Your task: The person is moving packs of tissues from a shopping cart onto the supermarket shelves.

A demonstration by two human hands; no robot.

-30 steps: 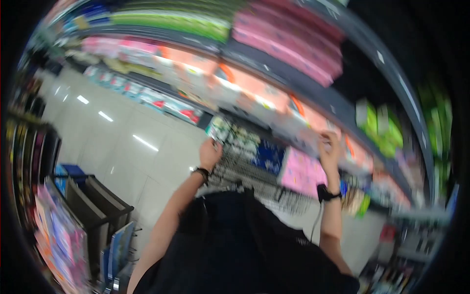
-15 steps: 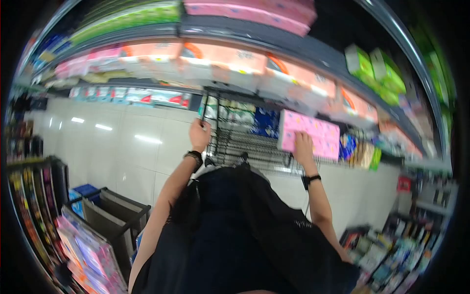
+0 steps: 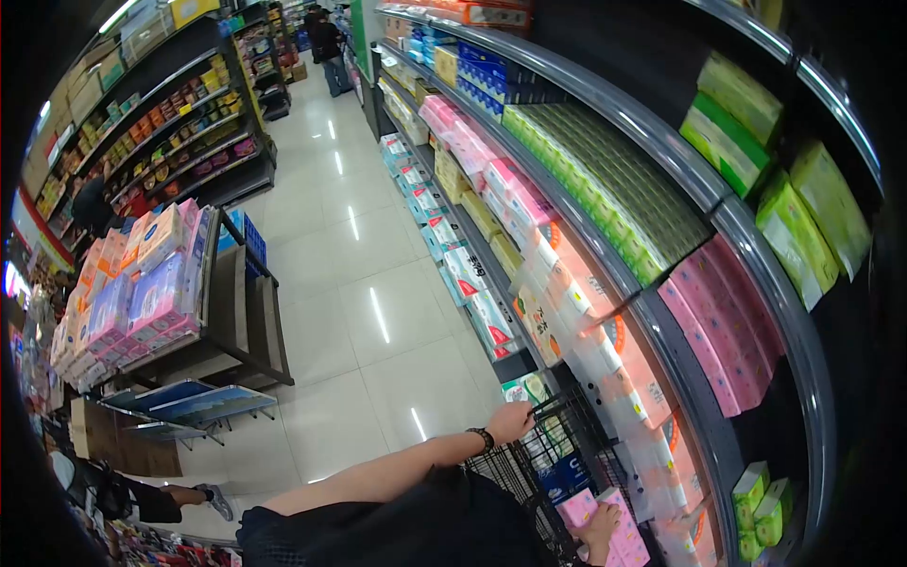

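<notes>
My left hand (image 3: 511, 421) is closed on the rim of a black wire shopping cart (image 3: 559, 404). My right hand (image 3: 601, 527) grips a pink tissue pack (image 3: 627, 539) at the cart, near the bottom of the view. Its fingers lie over the top of the pack, and the thumb side is partly hidden. Inside the cart, beside the pink pack, is a dark blue pack (image 3: 564, 478). Farther along the cart lie green-and-white packs (image 3: 550, 437).
Shelves on the right hold orange tissue packs (image 3: 652, 402), pink packs (image 3: 727, 321) and green packs (image 3: 605, 194). A display rack (image 3: 250, 331) with stacked packs stands left of the tiled aisle (image 3: 350, 312). A person (image 3: 326, 47) stands far down it; another person's leg (image 3: 184, 499) shows lower left.
My view has swung to the left, now looking down the aisle. Both hands keep their hold, the left on the cart and the right on the pink tissue pack.
</notes>
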